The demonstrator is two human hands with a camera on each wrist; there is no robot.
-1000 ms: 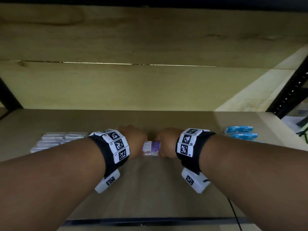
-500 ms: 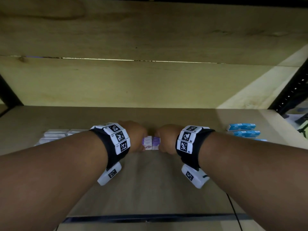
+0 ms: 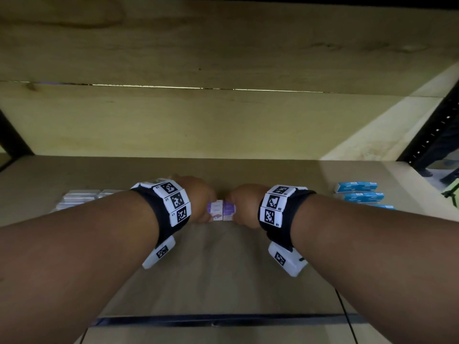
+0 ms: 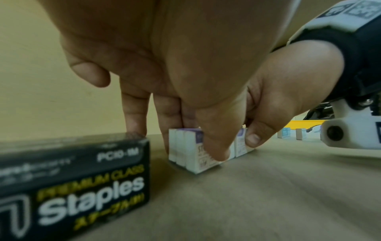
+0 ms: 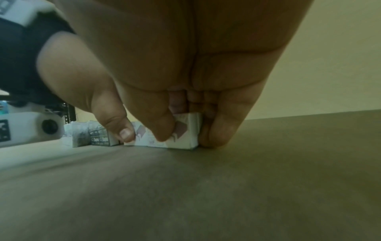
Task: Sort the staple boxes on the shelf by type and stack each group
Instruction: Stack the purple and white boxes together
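A group of small purple-and-white staple boxes (image 3: 221, 214) stands on edge mid-shelf, held between both hands. My left hand (image 3: 198, 202) pinches the left boxes (image 4: 190, 151) with thumb in front and fingers behind. My right hand (image 3: 244, 204) pinches the right boxes (image 5: 181, 133) the same way, with its little finger on the shelf at the boxes' end. Pale grey boxes (image 3: 79, 198) lie at the left, blue boxes (image 3: 357, 192) at the right. A black staples box (image 4: 72, 176) lies close beside my left hand.
The wooden shelf board (image 3: 223, 274) is bare in front of the hands, down to its dark front rail (image 3: 223, 320). A wooden back panel (image 3: 198, 125) closes the rear. A black perforated upright (image 3: 434, 130) stands at the right.
Both hands stay on the purple boxes. They have shifted slightly away from me along the shelf, still pressing the boxes together.
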